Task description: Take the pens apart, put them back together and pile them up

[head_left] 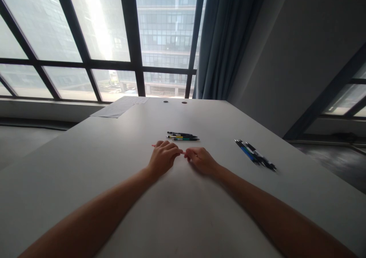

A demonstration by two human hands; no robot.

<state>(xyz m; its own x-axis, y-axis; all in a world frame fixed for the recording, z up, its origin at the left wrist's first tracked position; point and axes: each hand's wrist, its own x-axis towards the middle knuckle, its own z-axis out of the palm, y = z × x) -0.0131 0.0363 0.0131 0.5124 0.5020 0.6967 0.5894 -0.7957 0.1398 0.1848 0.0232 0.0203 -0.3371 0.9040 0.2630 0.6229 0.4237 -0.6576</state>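
Observation:
A slim pink pen [183, 153] runs through both hands, just above or on the white table [183, 212]. Its far left end pokes out past the knuckles of my left hand [164, 157], whose fingers are closed round the barrel. At the other end, my right hand [200, 159] pinches it between thumb and fingers. Most of the barrel is hidden under the left fingers. Just beyond the hands lies a small row of pens [183, 136], dark ones with yellow and green parts. Off to the right, a slanted bunch of black and blue pens [255, 155] rests on the tabletop.
Sheets of paper [114, 107] lie at the table's far left edge. Two round cable holes [166, 102] are set near the back edge. Behind the table stand large windows [167, 25] and a blue-grey curtain [223, 40], with a dark wall on the right.

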